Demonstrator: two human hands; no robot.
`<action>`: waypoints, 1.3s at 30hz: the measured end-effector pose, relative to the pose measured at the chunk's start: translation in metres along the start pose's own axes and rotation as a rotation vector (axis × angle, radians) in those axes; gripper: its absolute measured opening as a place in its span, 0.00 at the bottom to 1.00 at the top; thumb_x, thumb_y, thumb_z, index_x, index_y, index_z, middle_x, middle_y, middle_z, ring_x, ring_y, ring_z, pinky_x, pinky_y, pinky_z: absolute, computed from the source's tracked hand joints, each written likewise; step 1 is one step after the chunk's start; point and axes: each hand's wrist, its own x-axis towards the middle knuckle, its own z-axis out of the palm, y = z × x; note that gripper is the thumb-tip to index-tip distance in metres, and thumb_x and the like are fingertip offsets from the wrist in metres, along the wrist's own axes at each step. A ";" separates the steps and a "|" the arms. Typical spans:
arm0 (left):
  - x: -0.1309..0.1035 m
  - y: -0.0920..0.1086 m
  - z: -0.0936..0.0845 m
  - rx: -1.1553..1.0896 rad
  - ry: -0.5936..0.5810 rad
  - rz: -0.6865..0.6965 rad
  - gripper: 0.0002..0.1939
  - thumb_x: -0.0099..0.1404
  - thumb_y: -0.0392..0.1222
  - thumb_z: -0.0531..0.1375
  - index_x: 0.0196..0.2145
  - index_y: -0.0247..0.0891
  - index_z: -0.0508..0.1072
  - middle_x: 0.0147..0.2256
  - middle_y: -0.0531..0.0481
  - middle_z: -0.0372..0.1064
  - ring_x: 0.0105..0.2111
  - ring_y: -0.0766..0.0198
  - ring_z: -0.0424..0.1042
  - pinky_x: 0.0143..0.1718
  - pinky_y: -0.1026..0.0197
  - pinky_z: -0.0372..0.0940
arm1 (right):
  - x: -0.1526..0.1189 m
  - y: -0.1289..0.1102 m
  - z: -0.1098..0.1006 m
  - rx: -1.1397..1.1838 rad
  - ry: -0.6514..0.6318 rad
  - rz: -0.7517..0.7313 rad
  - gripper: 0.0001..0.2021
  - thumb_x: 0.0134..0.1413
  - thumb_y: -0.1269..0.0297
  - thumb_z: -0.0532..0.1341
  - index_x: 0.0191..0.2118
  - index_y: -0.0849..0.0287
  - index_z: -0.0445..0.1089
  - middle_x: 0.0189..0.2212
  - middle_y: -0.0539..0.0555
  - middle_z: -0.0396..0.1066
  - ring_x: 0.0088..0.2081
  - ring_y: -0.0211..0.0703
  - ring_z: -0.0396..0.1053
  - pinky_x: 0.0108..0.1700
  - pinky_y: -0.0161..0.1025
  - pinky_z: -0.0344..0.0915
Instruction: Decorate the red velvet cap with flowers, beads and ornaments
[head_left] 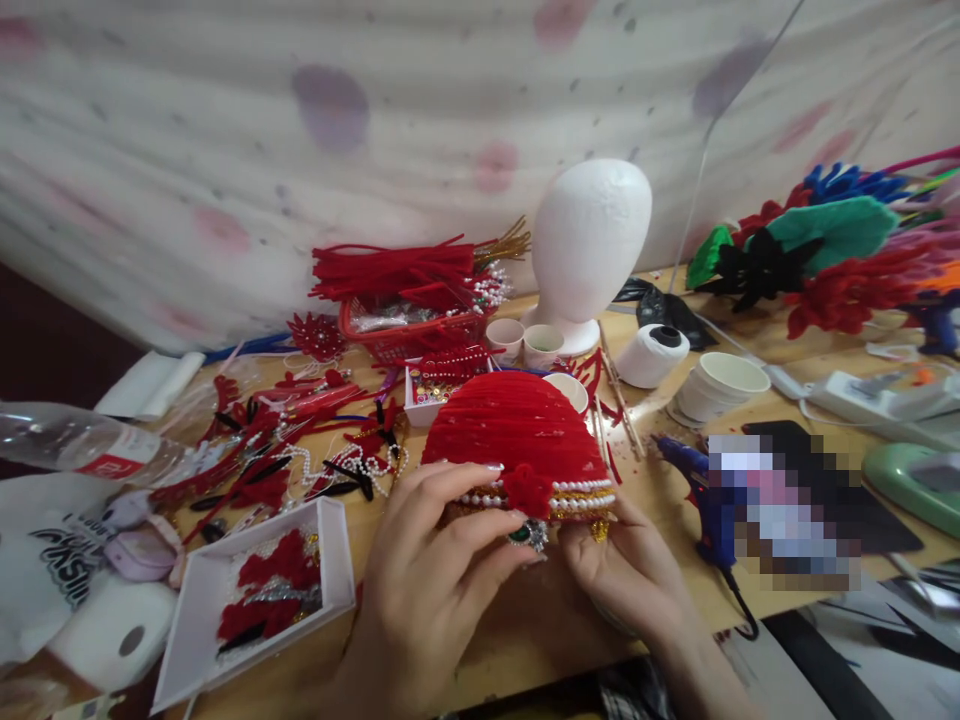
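Note:
In front of me is a rounded red headpiece (502,420), its lower edge trimmed with white pearl beads and gold. A red fuzzy flower (528,490) sits at the front of that trim, with a green gem ornament (529,534) ringed in silver just below it. My left hand (442,550) pinches the front edge beside the flower, fingertips at the pearl rows and the gem ornament. My right hand (630,555) supports the headpiece from below at its right side, some fingers hidden beneath it.
A white foam head (592,240) stands behind. Left lie a white tray (337,560) with red pieces, scattered trims and a plastic bottle (90,445). A red basket (412,335) holds stems. Right are a blue glue gun (701,490), a thread cone (654,355) and paper cups (724,385).

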 end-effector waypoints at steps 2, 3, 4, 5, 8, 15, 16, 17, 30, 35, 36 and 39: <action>0.001 -0.002 0.003 -0.012 -0.003 0.013 0.09 0.61 0.34 0.66 0.41 0.41 0.74 0.46 0.49 0.70 0.48 0.60 0.67 0.52 0.56 0.63 | 0.000 0.000 0.002 0.011 0.016 0.005 0.15 0.65 0.77 0.51 0.51 0.62 0.70 0.35 0.53 0.80 0.35 0.37 0.78 0.38 0.32 0.74; 0.001 -0.003 0.003 -0.013 -0.012 0.022 0.10 0.61 0.33 0.66 0.41 0.41 0.74 0.46 0.49 0.69 0.48 0.60 0.66 0.52 0.56 0.63 | 0.000 0.000 0.002 0.016 0.020 0.004 0.14 0.65 0.77 0.52 0.50 0.63 0.70 0.35 0.54 0.80 0.35 0.37 0.78 0.38 0.32 0.74; 0.001 -0.003 0.004 -0.009 -0.023 0.032 0.10 0.61 0.33 0.65 0.41 0.41 0.74 0.46 0.49 0.69 0.48 0.60 0.66 0.52 0.56 0.63 | 0.000 0.000 0.002 0.021 0.022 0.005 0.13 0.65 0.76 0.52 0.49 0.64 0.71 0.35 0.55 0.80 0.35 0.38 0.78 0.38 0.33 0.74; 0.002 -0.003 0.004 -0.004 -0.028 0.041 0.11 0.62 0.33 0.65 0.42 0.42 0.74 0.46 0.49 0.69 0.48 0.60 0.66 0.52 0.55 0.62 | 0.001 -0.001 0.002 0.026 0.024 0.008 0.12 0.65 0.76 0.53 0.48 0.65 0.71 0.35 0.57 0.79 0.35 0.39 0.78 0.38 0.33 0.74; 0.003 -0.003 0.003 0.014 -0.012 0.051 0.10 0.62 0.31 0.64 0.42 0.41 0.74 0.46 0.48 0.69 0.47 0.60 0.66 0.53 0.55 0.62 | 0.003 -0.003 -0.001 0.037 0.031 0.035 0.09 0.65 0.73 0.56 0.44 0.65 0.73 0.36 0.57 0.79 0.36 0.39 0.78 0.39 0.34 0.75; 0.005 -0.002 0.006 0.007 0.024 0.054 0.10 0.62 0.30 0.64 0.40 0.39 0.74 0.45 0.48 0.70 0.47 0.61 0.67 0.54 0.54 0.62 | 0.004 -0.005 -0.008 0.079 0.043 0.066 0.06 0.59 0.75 0.62 0.42 0.64 0.73 0.33 0.53 0.79 0.35 0.40 0.78 0.36 0.34 0.74; 0.005 -0.002 0.006 0.007 0.027 0.054 0.09 0.62 0.30 0.64 0.40 0.39 0.74 0.45 0.48 0.70 0.47 0.61 0.67 0.54 0.54 0.62 | 0.004 -0.005 -0.008 0.081 0.042 0.066 0.06 0.60 0.75 0.61 0.42 0.64 0.73 0.34 0.54 0.79 0.35 0.40 0.78 0.37 0.34 0.74; 0.006 -0.002 0.006 0.006 0.029 0.056 0.09 0.62 0.30 0.64 0.40 0.39 0.74 0.44 0.49 0.70 0.46 0.61 0.68 0.54 0.54 0.63 | 0.003 -0.006 -0.007 0.082 0.042 0.066 0.06 0.60 0.75 0.61 0.42 0.64 0.73 0.34 0.54 0.79 0.35 0.40 0.78 0.37 0.35 0.74; 0.006 -0.004 0.006 -0.012 0.020 0.048 0.09 0.62 0.31 0.64 0.41 0.40 0.74 0.44 0.49 0.70 0.46 0.62 0.68 0.55 0.53 0.62 | 0.004 -0.006 -0.006 0.065 0.003 0.068 0.07 0.63 0.75 0.58 0.42 0.65 0.73 0.34 0.55 0.80 0.36 0.39 0.78 0.39 0.34 0.74; 0.006 -0.003 0.008 -0.044 0.032 0.041 0.09 0.62 0.31 0.64 0.41 0.39 0.74 0.44 0.49 0.70 0.47 0.63 0.68 0.56 0.54 0.62 | 0.003 -0.006 -0.005 0.089 0.049 0.060 0.08 0.65 0.73 0.56 0.42 0.64 0.73 0.32 0.56 0.79 0.34 0.39 0.78 0.38 0.35 0.74; 0.006 -0.003 0.009 -0.043 0.033 0.042 0.10 0.62 0.31 0.64 0.41 0.39 0.74 0.44 0.49 0.70 0.47 0.63 0.68 0.56 0.54 0.61 | 0.003 -0.006 -0.005 0.093 0.064 0.057 0.09 0.65 0.73 0.55 0.42 0.64 0.73 0.32 0.56 0.79 0.34 0.40 0.78 0.37 0.35 0.74; 0.006 -0.005 0.010 -0.033 0.043 0.055 0.10 0.61 0.31 0.65 0.41 0.40 0.74 0.44 0.50 0.69 0.46 0.63 0.68 0.57 0.54 0.60 | 0.003 -0.006 -0.005 0.105 0.091 0.054 0.10 0.67 0.71 0.54 0.44 0.64 0.73 0.31 0.56 0.79 0.32 0.40 0.77 0.36 0.35 0.74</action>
